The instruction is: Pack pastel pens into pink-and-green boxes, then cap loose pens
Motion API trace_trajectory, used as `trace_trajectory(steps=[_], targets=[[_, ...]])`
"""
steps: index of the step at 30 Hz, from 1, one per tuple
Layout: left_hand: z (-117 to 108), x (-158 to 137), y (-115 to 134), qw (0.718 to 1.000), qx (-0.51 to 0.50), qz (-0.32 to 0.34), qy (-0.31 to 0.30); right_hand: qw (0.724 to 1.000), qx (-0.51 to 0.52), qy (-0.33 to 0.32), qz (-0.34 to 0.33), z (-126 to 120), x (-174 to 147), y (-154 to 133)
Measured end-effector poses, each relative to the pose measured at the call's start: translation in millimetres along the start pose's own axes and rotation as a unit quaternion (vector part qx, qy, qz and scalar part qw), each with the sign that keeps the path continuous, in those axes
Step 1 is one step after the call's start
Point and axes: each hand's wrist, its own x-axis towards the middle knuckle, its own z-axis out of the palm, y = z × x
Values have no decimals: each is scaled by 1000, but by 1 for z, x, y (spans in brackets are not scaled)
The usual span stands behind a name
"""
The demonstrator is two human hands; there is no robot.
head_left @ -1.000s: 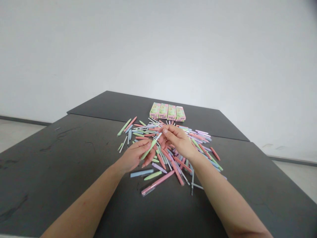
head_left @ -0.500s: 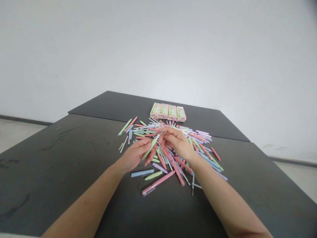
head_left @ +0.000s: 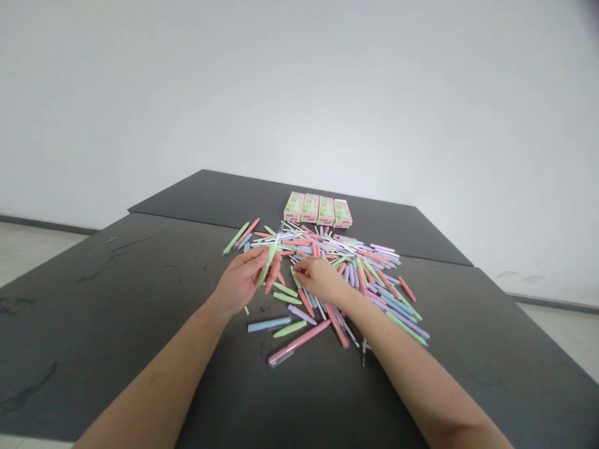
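My left hand [head_left: 239, 279] is closed around a light green pen barrel [head_left: 266, 268], held tilted above the table. A thin pale refill [head_left: 279, 237] sticks up out of its top end. My right hand [head_left: 322, 278] is down at the pile, fingers curled and pinching at a light green pen part [head_left: 296, 279]; the fingertips partly hide it. Around both hands lie loose pen parts in green, pink, blue and purple, with thin white refills among them. A green piece [head_left: 287, 299] and a purple piece [head_left: 302, 314] lie just below the right hand.
Several pink-and-green boxes [head_left: 310, 208] stand in a row behind the pile. Nearest me are a pink pen with a clear cap [head_left: 299, 343] and a blue piece [head_left: 269, 325]. The black table [head_left: 116, 299] has a seam across it, and a white wall rises behind.
My right hand has left the green pen and moved down to the pile. My left hand has shifted slightly left and up, still holding the barrel, which now stands more upright.
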Motion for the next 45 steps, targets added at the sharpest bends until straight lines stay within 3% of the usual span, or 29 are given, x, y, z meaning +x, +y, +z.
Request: trace_trajectory(steps=[3, 9, 23, 26, 28, 30, 33, 35, 36, 38, 45], targets=[[1, 0, -1, 1000, -7, -4, 3, 997, -62, -21, 30, 7, 1, -3], [2, 0, -3, 1000, -3, -9, 8, 991, -109, -1, 71, 16, 2, -6], [1, 1, -8, 1000, 0, -9, -12, 985, -125, 14, 121, 18, 7, -12], [1, 1, -8, 1000, 11, -12, -14, 988, -30, 71, 133, 16, 8, -6], [2, 0, -8, 1000, 21, -13, -11, 978, 116, 113, 134, 9, 9, 0], [3, -1, -7, 999, 32, -14, -9, 935, 294, 149, 133, -4, 8, 4], [3, -2, -8, 998, 51, -17, -17, 834, 504, 196, 111, -31, 3, 6], [4, -2, -8, 998, 64, -18, -23, 784, 577, 221, 61, -48, -3, 3], [4, -3, -8, 997, 69, -19, -26, 773, 591, 230, 36, -55, -6, 0], [3, -4, -7, 996, 76, -22, -32, 772, 586, 247, -7, -65, -13, -4], [1, -6, -6, 995, 95, -19, -33, 810, 526, 242, -86, -67, -24, -11]])
